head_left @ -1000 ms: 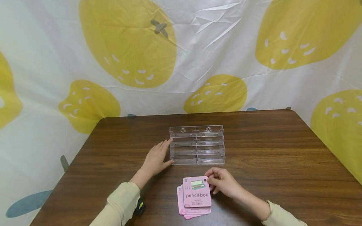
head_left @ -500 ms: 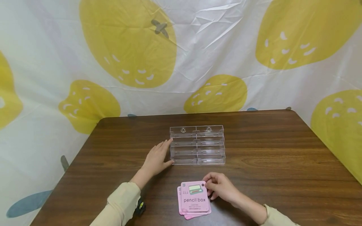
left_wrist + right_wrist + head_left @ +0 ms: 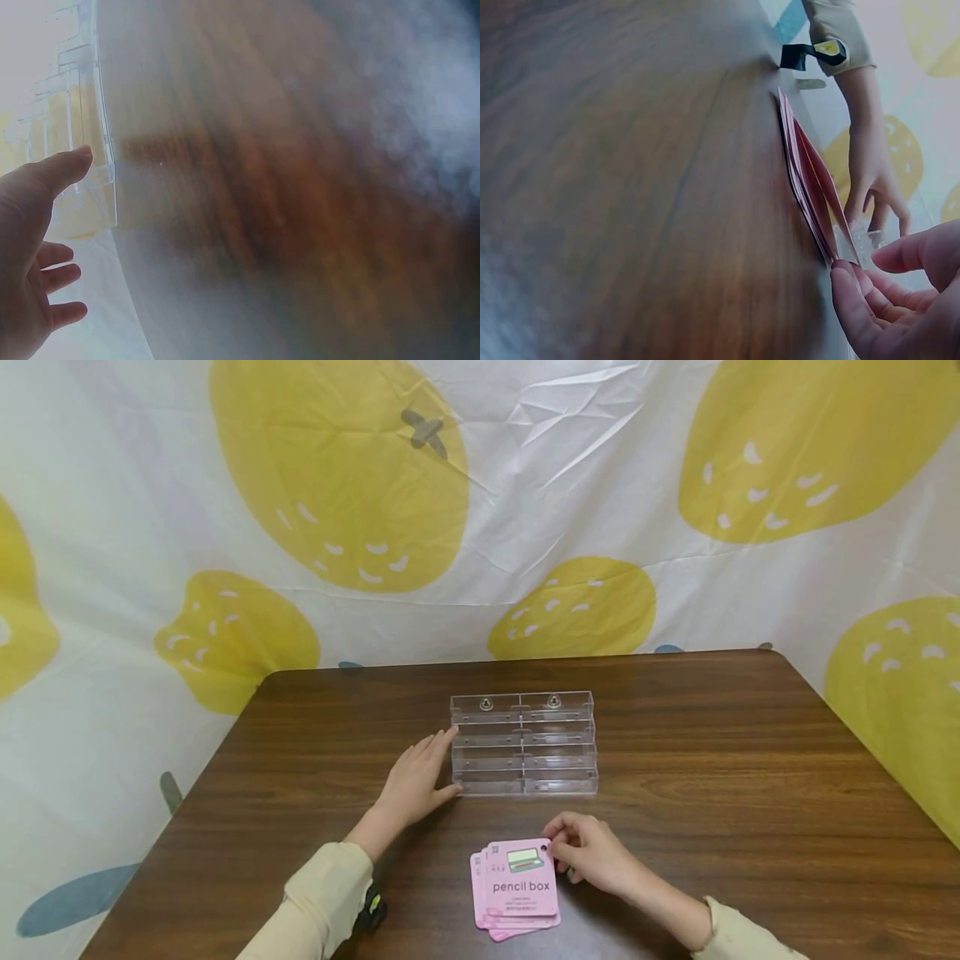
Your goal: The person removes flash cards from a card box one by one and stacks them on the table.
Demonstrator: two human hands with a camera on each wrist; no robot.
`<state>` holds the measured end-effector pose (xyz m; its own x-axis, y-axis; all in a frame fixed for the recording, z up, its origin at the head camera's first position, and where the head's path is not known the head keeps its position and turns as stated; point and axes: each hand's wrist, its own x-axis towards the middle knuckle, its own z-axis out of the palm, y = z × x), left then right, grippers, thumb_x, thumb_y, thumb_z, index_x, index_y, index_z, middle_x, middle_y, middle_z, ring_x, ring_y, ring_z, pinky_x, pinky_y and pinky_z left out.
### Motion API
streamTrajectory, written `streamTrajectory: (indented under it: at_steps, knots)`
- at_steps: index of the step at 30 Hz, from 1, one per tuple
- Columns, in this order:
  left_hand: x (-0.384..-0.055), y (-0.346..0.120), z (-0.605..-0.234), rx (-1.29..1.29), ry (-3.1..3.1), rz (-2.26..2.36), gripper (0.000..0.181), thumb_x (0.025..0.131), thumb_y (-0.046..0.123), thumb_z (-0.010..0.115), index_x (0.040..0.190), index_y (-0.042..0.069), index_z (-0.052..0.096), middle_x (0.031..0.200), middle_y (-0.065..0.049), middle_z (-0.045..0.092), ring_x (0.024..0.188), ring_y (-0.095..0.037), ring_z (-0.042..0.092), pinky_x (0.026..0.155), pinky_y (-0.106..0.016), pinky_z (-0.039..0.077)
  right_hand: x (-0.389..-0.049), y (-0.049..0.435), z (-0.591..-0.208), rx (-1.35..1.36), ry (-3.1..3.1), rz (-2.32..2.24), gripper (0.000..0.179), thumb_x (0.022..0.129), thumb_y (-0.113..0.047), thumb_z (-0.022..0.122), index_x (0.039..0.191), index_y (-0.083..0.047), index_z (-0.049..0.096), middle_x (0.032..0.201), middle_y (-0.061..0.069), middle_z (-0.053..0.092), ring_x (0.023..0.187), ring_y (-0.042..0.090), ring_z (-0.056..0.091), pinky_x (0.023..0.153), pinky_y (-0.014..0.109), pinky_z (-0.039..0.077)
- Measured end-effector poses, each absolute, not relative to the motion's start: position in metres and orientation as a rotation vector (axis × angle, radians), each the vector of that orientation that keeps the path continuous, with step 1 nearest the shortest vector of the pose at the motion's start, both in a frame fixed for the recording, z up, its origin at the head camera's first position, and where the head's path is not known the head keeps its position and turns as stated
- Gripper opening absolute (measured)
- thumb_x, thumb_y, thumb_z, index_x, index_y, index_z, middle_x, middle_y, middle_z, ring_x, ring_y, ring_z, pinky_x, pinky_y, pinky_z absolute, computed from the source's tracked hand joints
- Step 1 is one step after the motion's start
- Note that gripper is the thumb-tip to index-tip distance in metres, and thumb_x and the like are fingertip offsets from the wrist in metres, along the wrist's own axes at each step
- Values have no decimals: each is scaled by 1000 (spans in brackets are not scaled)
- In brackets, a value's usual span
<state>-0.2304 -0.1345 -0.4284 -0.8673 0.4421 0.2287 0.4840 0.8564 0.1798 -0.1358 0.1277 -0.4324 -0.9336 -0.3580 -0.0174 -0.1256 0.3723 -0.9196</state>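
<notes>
A clear plastic rack (image 3: 522, 743) with stepped tiers in two columns lies on the table, its compartments see-through. My left hand (image 3: 415, 781) rests at its left side with fingers outstretched. The thumb touches the front left corner and a fingertip meets the edge farther back. Nearer me is a small stack of pink cards (image 3: 480, 897). Its top card (image 3: 522, 878) reads "pencil box" and shows a green box. My right hand (image 3: 592, 853) pinches this card at its top right corner. In the right wrist view the top card (image 3: 829, 180) stands tilted apart from those beneath.
The brown wooden table (image 3: 712, 760) has rounded far corners. Behind it hangs a white cloth (image 3: 480, 610) with yellow fruit prints. A black strap device (image 3: 371, 910) sits at the left wrist, left of the cards.
The top card first came down toward me and slightly left with my right hand, then shifted back slightly right and away. My left hand and the rack stayed in place.
</notes>
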Motion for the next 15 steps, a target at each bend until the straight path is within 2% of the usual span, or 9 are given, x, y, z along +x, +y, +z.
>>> streamTrajectory:
  at_steps: [11, 15]
  knots:
    - [-231, -133, -429, -721, -2848, -330, 86, 77, 35, 71, 144, 11, 22, 138, -18, 40, 124, -34, 39, 101, -50, 32, -134, 130, -431, -507, 2612, -1411, 13, 78, 2, 55, 90, 2, 60, 67, 4, 58, 44, 7, 48, 37, 21, 43]
    - [-229, -131, -428, -679, -2873, -246, 87, 77, 38, 70, 144, 11, 20, 139, -17, 39, 125, -33, 39, 101, -51, 32, -134, 138, -429, -534, 2694, -1379, 13, 78, 2, 55, 90, 2, 61, 67, 2, 58, 45, 5, 49, 39, 21, 44]
